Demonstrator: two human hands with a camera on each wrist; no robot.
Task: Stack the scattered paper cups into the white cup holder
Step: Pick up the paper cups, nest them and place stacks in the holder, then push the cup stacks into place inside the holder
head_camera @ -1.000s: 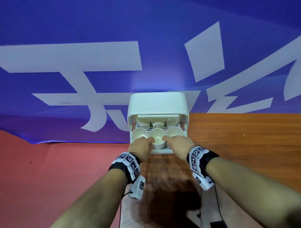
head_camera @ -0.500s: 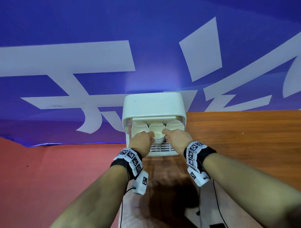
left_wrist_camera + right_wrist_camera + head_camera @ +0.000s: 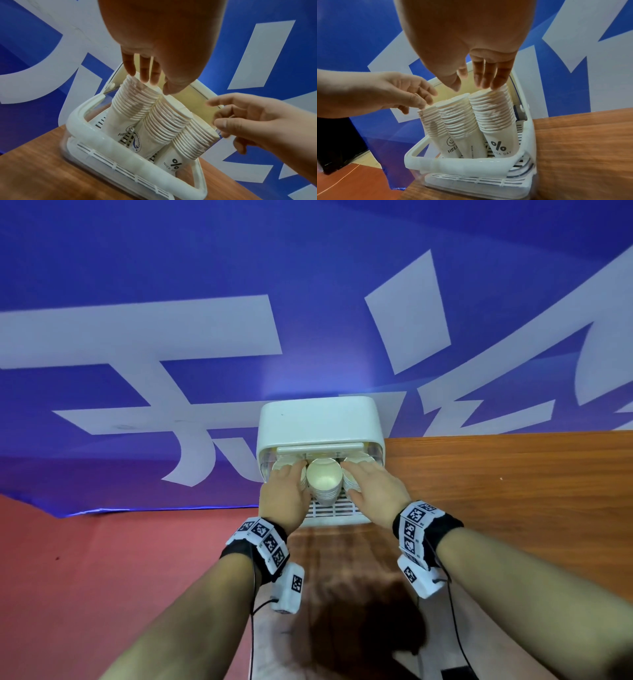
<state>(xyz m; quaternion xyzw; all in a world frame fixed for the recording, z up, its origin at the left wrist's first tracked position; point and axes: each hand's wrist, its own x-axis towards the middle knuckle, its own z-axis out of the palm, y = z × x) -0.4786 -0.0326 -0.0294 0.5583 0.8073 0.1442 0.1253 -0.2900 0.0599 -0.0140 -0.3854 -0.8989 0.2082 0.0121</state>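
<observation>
The white cup holder (image 3: pixel 320 422) stands at the table's far edge with its lid raised. Three tall stacks of white paper cups lean in it. My left hand (image 3: pixel 291 479) rests straight fingers on the rim of the left stack (image 3: pixel 130 102). My right hand (image 3: pixel 358 475) touches the top of the right stack (image 3: pixel 493 112) with extended fingers. The middle stack (image 3: pixel 324 479) stands free between both hands, its mouth facing me. In the left wrist view my left hand (image 3: pixel 149 81) tops the left stack. In the right wrist view my right hand (image 3: pixel 479 83) does the same on the right stack.
The holder sits on a wooden table (image 3: pixel 513 491) that runs out to the right. A blue banner (image 3: pixel 308 302) with large white characters hangs right behind it. Red floor (image 3: pixel 102 577) lies to the left, below the table edge.
Both hands left the middle stack and spread to the outer stacks. The cups were pushed back further under the raised lid.
</observation>
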